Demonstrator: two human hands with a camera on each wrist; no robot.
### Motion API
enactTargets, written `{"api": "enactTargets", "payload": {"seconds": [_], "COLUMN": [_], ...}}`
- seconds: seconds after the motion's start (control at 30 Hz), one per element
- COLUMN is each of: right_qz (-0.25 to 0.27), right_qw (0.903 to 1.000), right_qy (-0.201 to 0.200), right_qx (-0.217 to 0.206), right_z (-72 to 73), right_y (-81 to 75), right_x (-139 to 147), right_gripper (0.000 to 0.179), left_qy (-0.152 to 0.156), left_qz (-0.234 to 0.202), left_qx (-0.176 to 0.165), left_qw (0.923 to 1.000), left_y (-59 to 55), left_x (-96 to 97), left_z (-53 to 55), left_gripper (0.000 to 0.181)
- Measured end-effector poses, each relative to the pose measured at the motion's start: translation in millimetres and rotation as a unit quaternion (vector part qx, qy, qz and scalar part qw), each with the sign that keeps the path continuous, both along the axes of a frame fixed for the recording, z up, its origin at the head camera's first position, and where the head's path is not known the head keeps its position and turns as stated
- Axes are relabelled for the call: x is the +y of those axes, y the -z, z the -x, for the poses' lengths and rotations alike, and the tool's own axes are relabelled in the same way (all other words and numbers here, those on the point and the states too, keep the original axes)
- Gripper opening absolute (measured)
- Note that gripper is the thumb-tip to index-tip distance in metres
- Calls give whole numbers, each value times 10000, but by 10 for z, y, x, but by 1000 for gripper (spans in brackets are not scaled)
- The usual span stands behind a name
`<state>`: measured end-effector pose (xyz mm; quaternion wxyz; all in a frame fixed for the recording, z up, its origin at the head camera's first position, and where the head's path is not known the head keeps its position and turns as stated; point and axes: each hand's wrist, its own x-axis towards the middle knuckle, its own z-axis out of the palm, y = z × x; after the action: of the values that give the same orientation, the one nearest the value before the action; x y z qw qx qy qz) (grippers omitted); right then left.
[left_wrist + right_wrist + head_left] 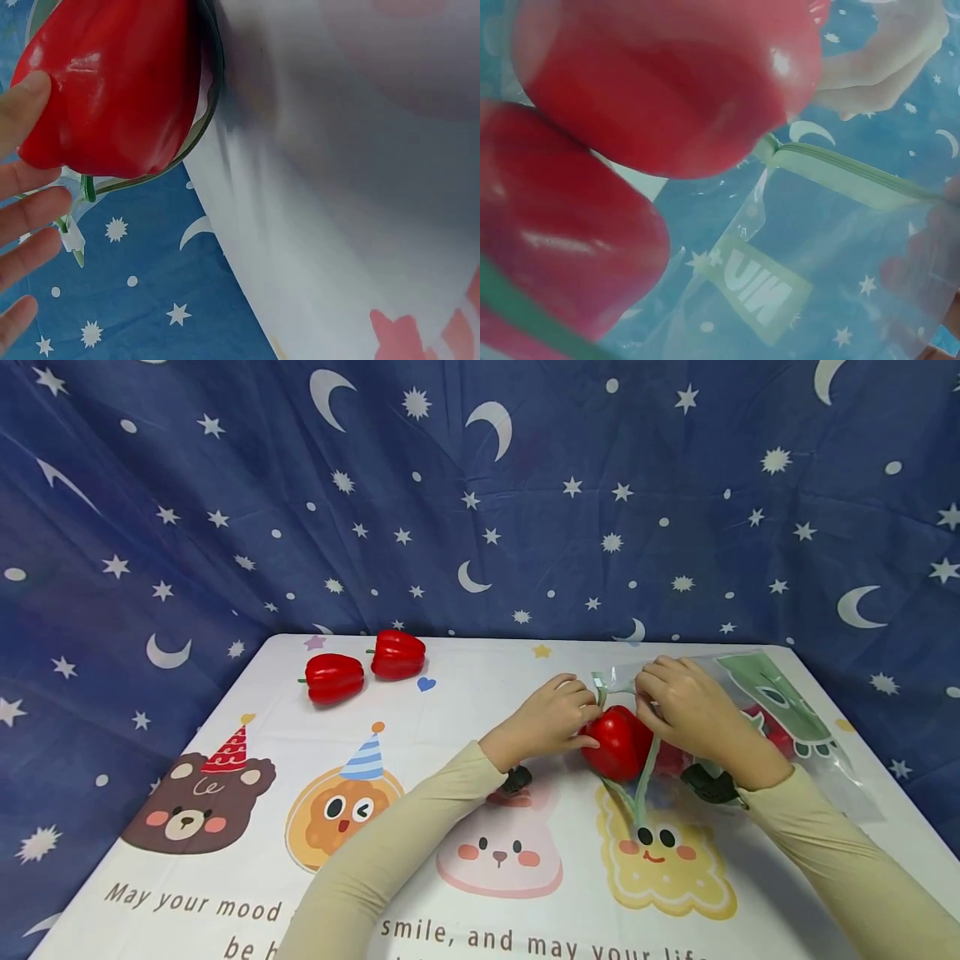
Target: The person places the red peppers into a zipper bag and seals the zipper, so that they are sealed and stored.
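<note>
In the head view my left hand (551, 720) holds a shiny red bell pepper (619, 745) at the mouth of a clear zip bag (840, 785). Its thumb (26, 101) lies on the pepper's side in the left wrist view, the other fingers spread near the green stem (88, 187). The bag's pale green rim loops round this pepper. My right hand (690, 710) grips the upper edge of the bag. Through the plastic, the right wrist view shows another red pepper (570, 232) below the first. More red (780, 742) shows deeper in the bag, partly hidden by its green print.
Two red bell peppers, one in front (333, 679) and one behind (398, 654), lie at the table's back left. A white cloth (480, 693) with cartoon prints covers the table. Behind it hangs a blue curtain (420, 543) with moons and stars.
</note>
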<state>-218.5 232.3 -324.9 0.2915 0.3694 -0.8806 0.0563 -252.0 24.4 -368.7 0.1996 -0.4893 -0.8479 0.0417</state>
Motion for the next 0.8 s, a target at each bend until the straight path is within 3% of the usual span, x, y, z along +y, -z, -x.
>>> {"api": "enactTargets", "payload": {"seconds": [0.2,0.43,0.8], "right_qz": [-3,-21,11], "right_qw": [10000,10000,9999], "right_qy": [-28,-23,-104], "right_qx": [10,-34,64], "right_z": [-2,4,19], "right_y": [8,14,27], "right_x": [-7,-10,-9], "right_gripper": [6,6,4], "left_qy": [-1,237,16], "left_qz": [86,-21,465], "left_qx": [-250,-442,520], "left_qw": [9996,9987,9976], "left_y": [1,25,135], "left_x": [34,68,106], "left_z": [-1,26,102], "left_gripper": [41,39,34]}}
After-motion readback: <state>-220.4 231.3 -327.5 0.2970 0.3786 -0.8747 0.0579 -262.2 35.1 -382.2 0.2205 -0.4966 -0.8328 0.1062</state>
